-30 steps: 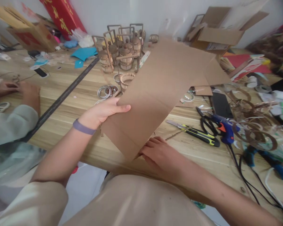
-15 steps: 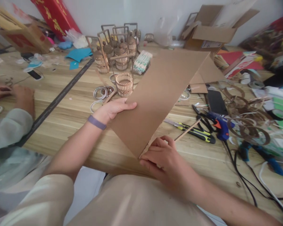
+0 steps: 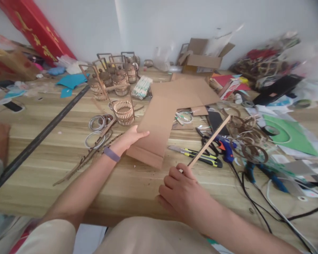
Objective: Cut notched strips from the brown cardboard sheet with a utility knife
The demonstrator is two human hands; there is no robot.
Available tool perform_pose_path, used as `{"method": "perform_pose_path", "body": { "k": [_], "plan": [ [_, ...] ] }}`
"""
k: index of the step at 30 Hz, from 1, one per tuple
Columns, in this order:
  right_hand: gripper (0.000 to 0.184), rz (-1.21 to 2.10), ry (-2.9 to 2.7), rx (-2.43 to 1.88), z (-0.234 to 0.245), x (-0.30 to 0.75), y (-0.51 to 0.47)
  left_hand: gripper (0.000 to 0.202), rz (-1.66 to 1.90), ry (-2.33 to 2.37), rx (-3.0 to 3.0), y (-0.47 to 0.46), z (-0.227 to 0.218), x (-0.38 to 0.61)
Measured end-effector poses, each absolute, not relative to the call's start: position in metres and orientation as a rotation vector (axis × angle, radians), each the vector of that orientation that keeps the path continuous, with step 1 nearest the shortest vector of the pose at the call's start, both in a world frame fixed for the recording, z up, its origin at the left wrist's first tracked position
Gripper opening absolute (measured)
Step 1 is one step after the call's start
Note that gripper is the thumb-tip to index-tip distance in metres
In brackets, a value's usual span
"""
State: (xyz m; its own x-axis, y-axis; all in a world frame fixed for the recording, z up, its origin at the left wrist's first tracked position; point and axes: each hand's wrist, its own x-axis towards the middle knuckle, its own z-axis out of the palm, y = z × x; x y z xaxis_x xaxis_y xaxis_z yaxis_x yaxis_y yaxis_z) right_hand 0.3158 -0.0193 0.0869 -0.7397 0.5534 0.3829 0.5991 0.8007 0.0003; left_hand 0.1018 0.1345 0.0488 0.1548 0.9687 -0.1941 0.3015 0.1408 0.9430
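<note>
Nearest, just off the near right corner of the cardboard sheet, the right hand is curled closed around the lower end of a narrow strip, which slants up and away from the sheet. At the sheet's left edge, the left hand pinches it, thumb on the top face and the other fingers mostly hidden; whether the sheet lies flush on the tabletop I cannot tell. A creased band crosses its near end. Right of the sheet rest a utility knife with its blade out and, beyond that, a blue glue gun. To its left stand a small open basket and, farther back, a cluster of lidded baskets; an open carton sits past its far end. As far as can be judged, one strip is already separate, while most of the sheet remains in one broad piece; the open basket has no lid on it, unlike those in the cluster. Half a second earlier, the right hand was at the sheet's near corner; now it is clear of it, more of the strip shows, and the sheet sits lower, its near end turned toward the wearer.
</note>
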Motion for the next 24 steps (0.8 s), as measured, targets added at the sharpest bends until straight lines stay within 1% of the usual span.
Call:
{"method": "perform_pose_path", "body": {
  "k": [3,4,6,7,8,11,13,15,17,21,24],
  "plan": [
    [0.037,-0.194,-2.585,-0.801,0.086,0.315,-0.010,0.058,0.927,1.536,1.471,0.121,0.053,0.107],
    [0.040,-0.172,-2.588,-0.784,0.085,0.316,-0.007,0.055,0.966,1.556,1.509,0.112,0.056,0.107],
    [0.047,-0.128,-2.588,-0.729,0.081,0.318,0.000,0.038,0.991,1.542,1.667,0.090,0.063,0.107],
    [0.049,-0.115,-2.581,-0.695,0.078,0.319,0.004,0.031,0.937,1.485,1.706,0.076,0.066,0.107],
    [0.051,-0.110,-2.568,-0.654,0.075,0.320,0.007,0.031,0.825,1.379,1.665,0.062,0.067,0.107],
    [0.047,-0.089,-2.510,-0.529,0.063,0.318,0.017,0.051,0.546,0.955,1.254,0.024,0.062,0.114],
    [0.044,-0.058,-2.478,-0.472,0.056,0.315,0.021,0.055,0.584,0.821,0.909,0.006,0.053,0.122],
    [0.044,-0.040,-2.435,-0.455,0.052,0.313,0.024,0.052,0.671,0.744,0.656,-0.005,0.044,0.128],
    [0.043,-0.020,-2.398,-0.451,0.050,0.314,0.026,0.048,0.708,0.696,0.527,-0.011,0.037,0.131],
    [0.036,0.068,-2.410,-0.441,0.051,0.318,0.028,0.048,0.722,0.652,0.450,-0.012,0.030,0.134],
    [0.032,0.099,-2.422,-0.453,0.050,0.319,0.026,0.043,0.745,0.659,0.446,-0.010,0.029,0.140]
  ]
}}
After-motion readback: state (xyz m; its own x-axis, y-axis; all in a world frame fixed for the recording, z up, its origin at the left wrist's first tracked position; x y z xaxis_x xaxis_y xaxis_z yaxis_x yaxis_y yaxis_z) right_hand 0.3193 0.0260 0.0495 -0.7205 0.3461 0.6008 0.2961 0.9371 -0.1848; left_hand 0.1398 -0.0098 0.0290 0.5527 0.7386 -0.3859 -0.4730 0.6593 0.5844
